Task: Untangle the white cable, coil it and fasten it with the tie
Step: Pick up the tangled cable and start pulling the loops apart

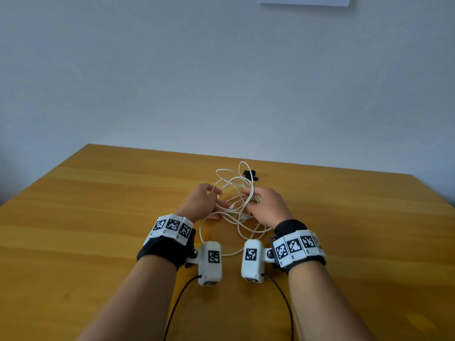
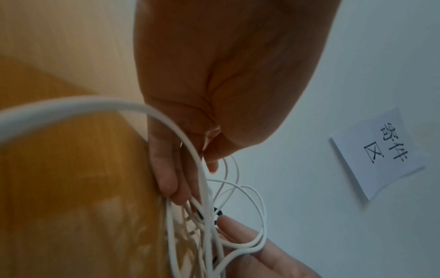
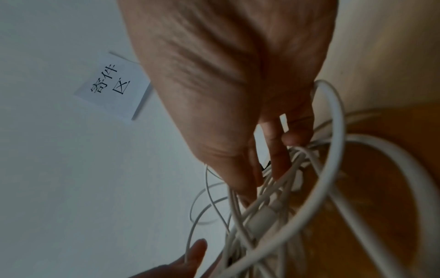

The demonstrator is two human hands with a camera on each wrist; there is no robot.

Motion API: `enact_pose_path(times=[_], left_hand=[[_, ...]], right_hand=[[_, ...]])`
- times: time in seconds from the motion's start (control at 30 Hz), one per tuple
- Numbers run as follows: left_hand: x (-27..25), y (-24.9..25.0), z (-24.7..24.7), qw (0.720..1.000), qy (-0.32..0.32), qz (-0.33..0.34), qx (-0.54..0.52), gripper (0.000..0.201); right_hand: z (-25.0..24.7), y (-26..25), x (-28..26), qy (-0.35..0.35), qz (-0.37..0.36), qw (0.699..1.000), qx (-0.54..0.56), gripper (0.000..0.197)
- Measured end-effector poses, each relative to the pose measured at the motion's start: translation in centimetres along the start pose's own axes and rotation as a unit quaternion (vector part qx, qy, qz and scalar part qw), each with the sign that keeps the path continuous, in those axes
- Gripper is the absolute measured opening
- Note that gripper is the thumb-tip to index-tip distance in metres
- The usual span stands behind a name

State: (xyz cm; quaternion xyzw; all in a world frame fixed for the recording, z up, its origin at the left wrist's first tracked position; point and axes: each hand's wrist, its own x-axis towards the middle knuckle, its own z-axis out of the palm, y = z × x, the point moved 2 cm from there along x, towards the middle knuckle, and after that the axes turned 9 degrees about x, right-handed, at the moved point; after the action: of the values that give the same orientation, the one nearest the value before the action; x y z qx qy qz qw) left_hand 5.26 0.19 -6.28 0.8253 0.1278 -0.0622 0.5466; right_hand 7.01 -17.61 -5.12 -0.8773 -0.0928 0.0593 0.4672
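Observation:
The white cable (image 1: 240,212) lies in a loose tangle on the wooden table (image 1: 98,217), between my two hands. My left hand (image 1: 218,204) holds strands at the tangle's left side, fingers and thumb around them. The left wrist view shows one thick strand (image 2: 71,105) arcing past the left hand (image 2: 190,178). My right hand (image 1: 246,200) grips the right side of the tangle, with loops draped over its fingers (image 2: 238,235). A white plug (image 3: 260,219) sits in the bundle below the right hand (image 3: 259,180). The black tie (image 1: 250,174) lies on the table just behind the tangle.
The table's far edge meets a pale wall just behind the tie. A paper sign (image 2: 378,150) with printed characters hangs on that wall. Black leads (image 1: 177,306) run back from the wrist cameras along my forearms.

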Motion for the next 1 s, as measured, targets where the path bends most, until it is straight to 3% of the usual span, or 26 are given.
enact_pose_path(times=[0.5,0.77,1.0], left_hand=[[0.5,1.6,-1.7,0.997,-0.033,0.058,-0.048,0.019],[2.5,3.7,-2.3,0.991,0.045,0.111,-0.057,0.018],[2.2,3.7,-2.8,0.995,0.061,0.077,-0.021,0.017]], right_hand=[[-0.2,-0.3,2.0,-0.066,-0.027,0.994,-0.083,0.019],[-2.1,-1.4,3.6,0.104,-0.101,0.989,-0.017,0.017],[-2.8,-1.4,3.2,0.115,-0.111,0.987,0.028,0.014]])
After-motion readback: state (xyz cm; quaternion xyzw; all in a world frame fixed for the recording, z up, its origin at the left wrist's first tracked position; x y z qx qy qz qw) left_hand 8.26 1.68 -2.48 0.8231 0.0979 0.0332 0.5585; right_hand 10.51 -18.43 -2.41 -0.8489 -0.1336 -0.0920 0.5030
